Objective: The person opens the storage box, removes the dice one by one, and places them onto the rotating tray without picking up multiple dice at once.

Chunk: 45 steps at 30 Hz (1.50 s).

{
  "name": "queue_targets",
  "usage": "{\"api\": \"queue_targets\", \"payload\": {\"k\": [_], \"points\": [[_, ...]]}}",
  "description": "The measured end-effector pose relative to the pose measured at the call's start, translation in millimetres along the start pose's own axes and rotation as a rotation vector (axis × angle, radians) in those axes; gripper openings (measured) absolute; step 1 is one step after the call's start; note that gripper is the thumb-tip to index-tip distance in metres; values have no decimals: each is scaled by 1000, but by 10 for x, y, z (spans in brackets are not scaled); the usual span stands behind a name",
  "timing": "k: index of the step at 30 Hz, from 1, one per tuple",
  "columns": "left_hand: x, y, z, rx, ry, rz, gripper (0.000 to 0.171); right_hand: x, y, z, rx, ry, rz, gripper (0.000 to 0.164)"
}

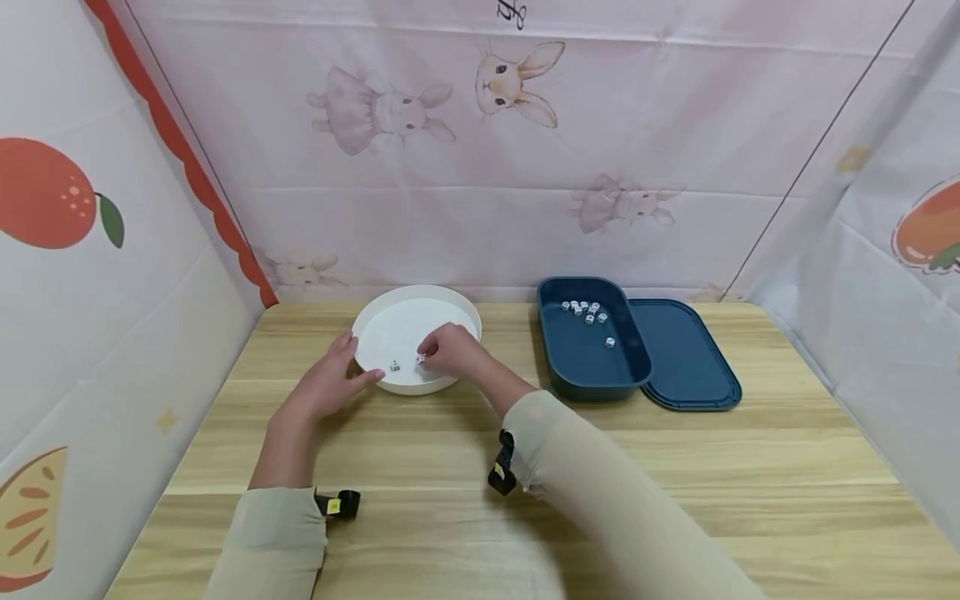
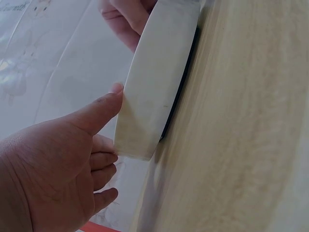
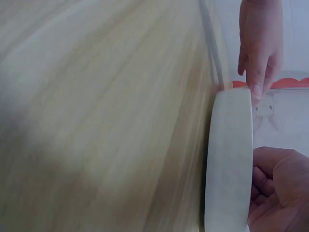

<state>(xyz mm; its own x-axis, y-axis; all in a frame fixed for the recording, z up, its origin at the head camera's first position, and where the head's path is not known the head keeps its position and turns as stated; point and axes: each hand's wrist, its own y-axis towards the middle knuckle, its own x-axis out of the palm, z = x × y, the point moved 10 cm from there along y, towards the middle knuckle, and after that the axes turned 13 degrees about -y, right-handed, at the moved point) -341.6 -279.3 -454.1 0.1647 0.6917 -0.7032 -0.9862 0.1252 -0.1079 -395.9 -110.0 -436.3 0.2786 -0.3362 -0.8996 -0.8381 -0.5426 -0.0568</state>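
A round white tray [image 1: 416, 325] with a low rim stands on the table, left of the middle. My left hand [image 1: 330, 382] holds its near left rim, thumb on the front edge and fingers round the left side. Inside the tray, my right hand [image 1: 453, 350] pinches a small white die [image 1: 422, 359] at its fingertips. Another die [image 1: 394, 366] lies on the tray floor between the two hands. In the right wrist view the tray wall [image 3: 229, 164] hides the fingertips of my right hand [image 3: 282, 188]. The left wrist view shows my left thumb [image 2: 104, 108] against the rim.
To the right stands a dark blue box [image 1: 600, 371] with several white dice [image 1: 589, 319] in it. A flat blue lid [image 1: 686, 358] lies beside the box, partly behind it. Printed cloth walls [image 1: 480, 225] enclose the wooden table [image 1: 420, 533] at the back and sides.
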Motion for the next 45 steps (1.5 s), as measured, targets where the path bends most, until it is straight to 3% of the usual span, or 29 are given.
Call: {"api": "queue_targets", "payload": {"k": [7, 13, 17, 21, 24, 26, 31, 35, 45], "points": [[15, 9, 26, -1, -3, -1, 97, 16, -18, -22, 7, -43, -4, 19], [13, 22, 22, 4, -3, -2, 99, -269, -108, 210, -25, -34, 39, 23], [-12, 12, 17, 6, 1, 0, 99, -639, -234, 518, -17, -2, 106, 28], [-33, -3, 9, 6, -1, 0, 98, -1051, -428, 926, 44, -29, 205, 28], [-46, -13, 3, 10, 2, -1, 99, -1265, -577, 1320, 122, -98, 214, 29], [-55, -12, -3, 12, 4, 0, 99, -1326, -670, 1581, 186, -148, 178, 32], [-58, -8, 6, 23, -3, 2, 99, -1262, -889, 2069, 318, -353, 13, 31], [-19, -11, 10, 21, -4, -9, 98, -1118, -1000, 2216, 355, -489, -100, 32], [7, -9, 45, 39, -8, -4, 97, -959, -1063, 2248, 326, -634, -113, 28]]}}
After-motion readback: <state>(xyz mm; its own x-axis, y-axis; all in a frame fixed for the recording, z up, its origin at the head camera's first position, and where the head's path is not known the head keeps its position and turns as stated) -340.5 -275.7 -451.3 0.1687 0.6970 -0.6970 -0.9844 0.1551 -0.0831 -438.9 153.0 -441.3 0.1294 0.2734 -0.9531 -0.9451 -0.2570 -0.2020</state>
